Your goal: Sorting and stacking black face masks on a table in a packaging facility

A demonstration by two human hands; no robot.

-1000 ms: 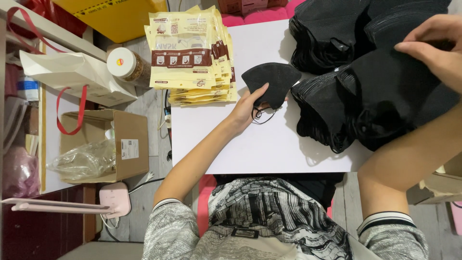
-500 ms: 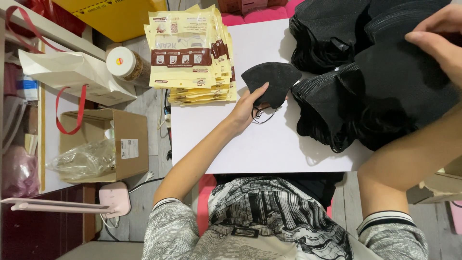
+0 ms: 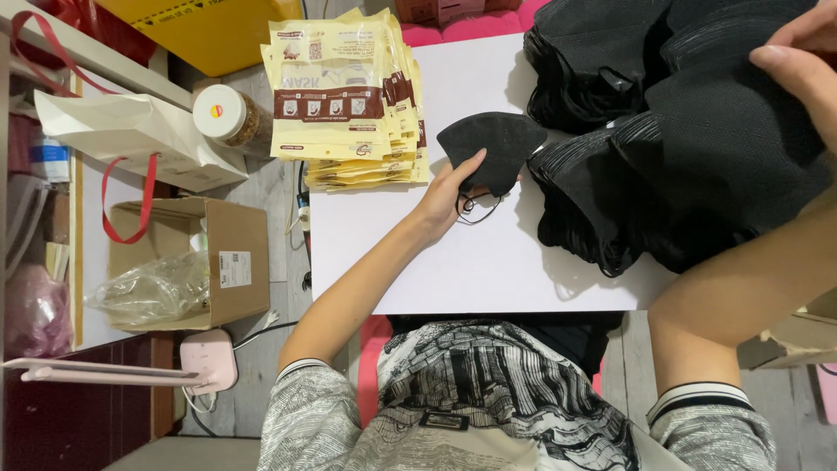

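Note:
My left hand (image 3: 449, 194) rests on the white table (image 3: 488, 262) and holds the edge of a single folded black face mask (image 3: 499, 148), whose ear loop lies beside my fingers. My right hand (image 3: 806, 61) is at the upper right edge of the view, fingers pinching the top mask of a big heap of black masks (image 3: 680, 139) that covers the right half of the table. A stack of cream-coloured flat packets with brown bands (image 3: 344, 96) lies at the table's far left corner.
Left of the table stand an open cardboard box (image 3: 222, 262) holding clear plastic bags, a white paper bag with red handles (image 3: 131, 135), and a jar with a white lid (image 3: 225, 113). A pink lamp base (image 3: 209, 362) sits on the floor. A yellow box (image 3: 209, 26) lies beyond.
My right hand has shifted up and to the right over the mask heap. My left hand and the single mask have stayed where they were.

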